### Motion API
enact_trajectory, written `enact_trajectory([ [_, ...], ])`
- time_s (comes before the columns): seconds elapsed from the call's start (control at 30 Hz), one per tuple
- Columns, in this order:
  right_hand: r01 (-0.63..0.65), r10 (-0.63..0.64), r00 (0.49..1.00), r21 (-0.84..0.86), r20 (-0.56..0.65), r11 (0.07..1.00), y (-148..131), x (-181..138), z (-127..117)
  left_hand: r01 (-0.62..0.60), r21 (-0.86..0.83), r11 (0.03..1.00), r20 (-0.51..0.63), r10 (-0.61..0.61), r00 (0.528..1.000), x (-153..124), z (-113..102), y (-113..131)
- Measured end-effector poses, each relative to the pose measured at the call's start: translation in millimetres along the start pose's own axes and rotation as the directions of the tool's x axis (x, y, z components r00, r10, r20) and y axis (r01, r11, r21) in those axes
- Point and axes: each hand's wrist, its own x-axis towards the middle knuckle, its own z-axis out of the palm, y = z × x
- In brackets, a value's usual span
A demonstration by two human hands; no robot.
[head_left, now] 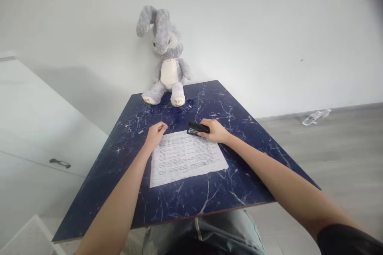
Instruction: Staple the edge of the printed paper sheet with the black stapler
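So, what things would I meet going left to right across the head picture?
Black handle → left hand → stapler → clear plastic thing.

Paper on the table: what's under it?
Blue marbled tabletop shows around the paper. Whatever lies directly beneath the sheet is covered, so I can't tell. The black stapler in the right hand also hides part of its far edge.

1. The left hand [155, 133] and right hand [217, 130] are bare.
2. The visible sleeve [344, 241] is black.
3. The trousers [239, 231] are pale grey-blue, with soft folds.
4. A thin, whitish cord [198, 228] lies on their front.
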Motion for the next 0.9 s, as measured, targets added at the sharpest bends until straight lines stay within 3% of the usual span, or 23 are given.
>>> enact_trajectory([
  [0.27,-0.168,0.163,0.958,0.000,-0.235,0.986,23,6,0,-0.075,0.244,0.967,0.140,0.042,0.989,-5,5,11],
  [0.43,-0.184,0.182,0.958,0.011,-0.221,0.983,23,6,5,-0.203,0.283,0.937,0.165,0.161,0.973,-5,10,21],
  [0.6,-0.183,0.183,0.949,0.024,-0.258,0.983,21,6,4,-0.402,0.229,0.887,0.303,0.327,0.895,-10,24,31],
  [0.73,-0.234,0.240,0.931,0.055,-0.274,0.971,22,7,4,-0.442,0.236,0.865,0.352,0.348,0.869,-12,29,29],
  [0.9,-0.214,0.223,0.937,0.063,-0.267,0.975,21,7,4,-0.458,0.232,0.858,0.347,0.367,0.863,-10,29,27],
])
